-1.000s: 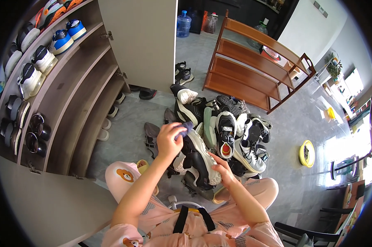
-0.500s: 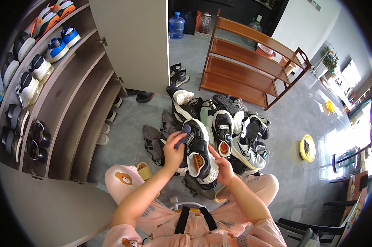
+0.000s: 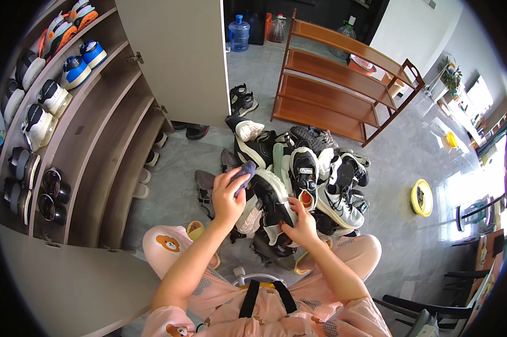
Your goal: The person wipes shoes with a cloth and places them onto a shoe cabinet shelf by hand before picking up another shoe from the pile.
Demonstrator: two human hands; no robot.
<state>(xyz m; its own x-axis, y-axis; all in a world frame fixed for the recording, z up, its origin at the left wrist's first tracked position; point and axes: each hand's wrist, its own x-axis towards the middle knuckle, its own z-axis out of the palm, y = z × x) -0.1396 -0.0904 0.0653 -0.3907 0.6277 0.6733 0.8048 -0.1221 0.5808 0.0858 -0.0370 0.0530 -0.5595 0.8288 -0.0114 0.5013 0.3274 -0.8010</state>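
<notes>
My right hand (image 3: 303,226) grips the heel end of a black-and-white sneaker (image 3: 274,203), which is tilted on its side above a pile of shoes. A bunched dark blue-purple cloth (image 3: 245,172) is pinched in my left hand (image 3: 228,197), close by the sneaker's toe; whether cloth and shoe touch, I cannot tell. Just right of the held sneaker lies a similar black sneaker (image 3: 304,171) with a red insole. Beyond that is a grey-and-white sneaker (image 3: 343,206). Dark grey shoes (image 3: 205,182) lie left of the pile.
On the left a shoe cabinet (image 3: 99,132) stands open, with sneakers and slippers on several shelves. Its door (image 3: 175,62) juts out behind the pile. A brown wooden rack (image 3: 329,90) stands farther back. A yellow basin (image 3: 421,197) is on the floor at right, and chairs (image 3: 427,306) at lower right.
The held sneaker has rolled over, so its insole no longer shows. My left hand has lifted the cloth up and left from the sneaker's side. My right hand has shifted its hold near the heel.
</notes>
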